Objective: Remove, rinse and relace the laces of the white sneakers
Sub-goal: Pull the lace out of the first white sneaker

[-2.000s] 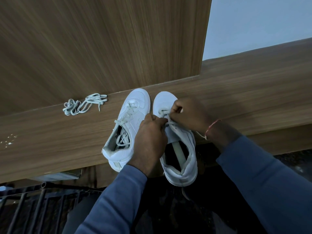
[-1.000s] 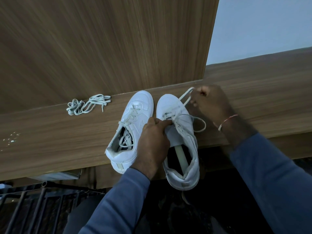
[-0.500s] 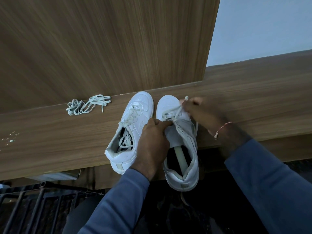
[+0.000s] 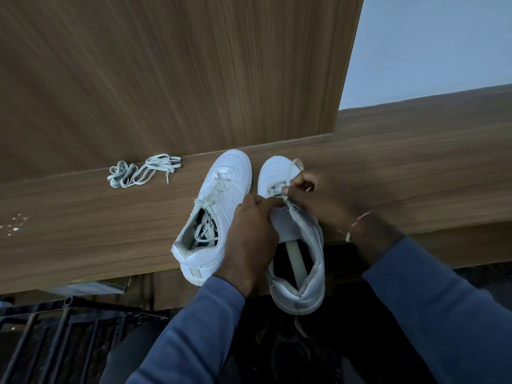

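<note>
At frame centre the left hand (image 4: 249, 231) grips the right-hand sneaker (image 4: 278, 171) by its tongue, steadying it on the wooden ledge (image 4: 388, 167), while the right hand (image 4: 318, 198) pinches the lace (image 4: 275, 189) at the toe eyelets.

Under the fingers (image 4: 263, 202), the sneaker (image 4: 277, 170) is smooth, matt white leather-like stuff; its lace (image 4: 274, 187) flat woven cloth. Left of them, the ledge (image 4: 83, 217) shows matt wood grain. Sleeves (image 4: 194, 328) are soft blue cloth; the rack (image 4: 68, 300) dark metal.
</note>
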A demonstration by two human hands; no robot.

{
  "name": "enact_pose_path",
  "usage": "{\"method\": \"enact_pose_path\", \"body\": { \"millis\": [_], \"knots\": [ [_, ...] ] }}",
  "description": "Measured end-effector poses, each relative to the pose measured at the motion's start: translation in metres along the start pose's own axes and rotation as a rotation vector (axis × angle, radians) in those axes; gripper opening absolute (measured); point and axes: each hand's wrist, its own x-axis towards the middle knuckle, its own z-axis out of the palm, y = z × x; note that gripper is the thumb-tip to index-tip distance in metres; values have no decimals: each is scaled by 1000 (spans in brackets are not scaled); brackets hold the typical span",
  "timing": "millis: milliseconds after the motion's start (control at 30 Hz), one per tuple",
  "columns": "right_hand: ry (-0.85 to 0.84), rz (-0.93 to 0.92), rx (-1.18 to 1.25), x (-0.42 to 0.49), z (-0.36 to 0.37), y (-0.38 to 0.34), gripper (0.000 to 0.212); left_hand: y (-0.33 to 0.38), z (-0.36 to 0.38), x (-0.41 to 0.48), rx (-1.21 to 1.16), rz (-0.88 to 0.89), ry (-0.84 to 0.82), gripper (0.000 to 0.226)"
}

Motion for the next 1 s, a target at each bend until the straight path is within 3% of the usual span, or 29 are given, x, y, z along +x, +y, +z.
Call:
{"method": "enact_pose_path", "body": {
  "millis": [67,133,200,333,433,500,600,700,800,933,1000],
  "knots": [
    [123,-51,26,6,-1,-6,17,0,0,-1,-5,-5,4,52],
    [373,18,126,15,-18,-14,19,1,1,-2,-9,-10,1,52],
    [486,127,323,16,-37,-18,19,0,0,-3,-4,-10,5,51],
    [158,198,250,1,-25,-12,24,-1,1,-1,-4,-6,4,52],
    [29,56,74,-5,-3,-10,27,-1,2,0,-14,2,5,54],
    [117,43,126,1,-7,-14,23,-1,2,-1,-19,-10,8,52],
    [399,176,509,15,-35,-20,12,-1,1,-3,-31,-27,12,51],
    [390,255,776,15,-53,-13,13,-1,0,-4,-51,-27,15,51],
    [227,255,606,7,-56,-4,14,0,0,-3,-57,-20,17,49],
    [501,72,137,11,-65,-1,23,2,1,-3,-70,-21,20,42],
    [532,17,-142,14,-72,4,30,2,2,-4,-88,-23,33,40]
  ]
}}
